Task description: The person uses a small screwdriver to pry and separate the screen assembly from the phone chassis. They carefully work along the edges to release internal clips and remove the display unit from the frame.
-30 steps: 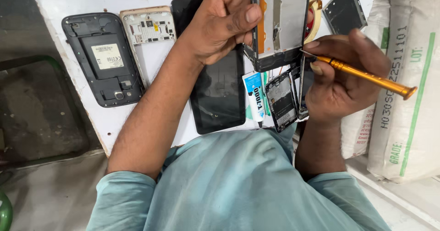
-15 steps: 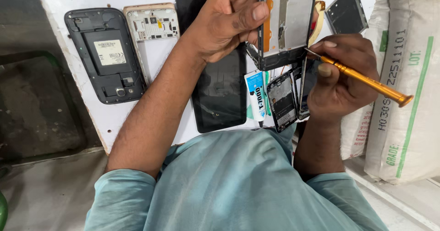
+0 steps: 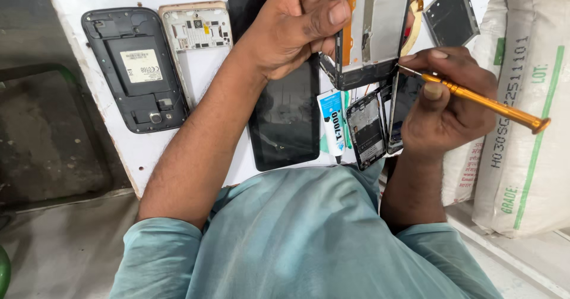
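White board (image 3: pixel 148 150) as work surface. Lying on it: black phone body (image 3: pixel 133 67) and white frame (image 3: pixel 199 44), well left of the fingers; black screen panel (image 3: pixel 285 118) beneath them; glue tube (image 3: pixel 332 127); small phone frame (image 3: pixel 366 130).

Black phone shell (image 3: pixel 135 69) — white frame (image 3: pixel 197 38), glue tube (image 3: pixel 332 124), sacks (image 3: pixel 525 127)

Probably a phone repair workshop: dismantled phones (image 3: pixel 133 67) cover a white board (image 3: pixel 95 139).

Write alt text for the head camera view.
A left hand holds up a phone frame while the right hand sets an orange screwdriver at its lower corner, above a white board of phone parts.
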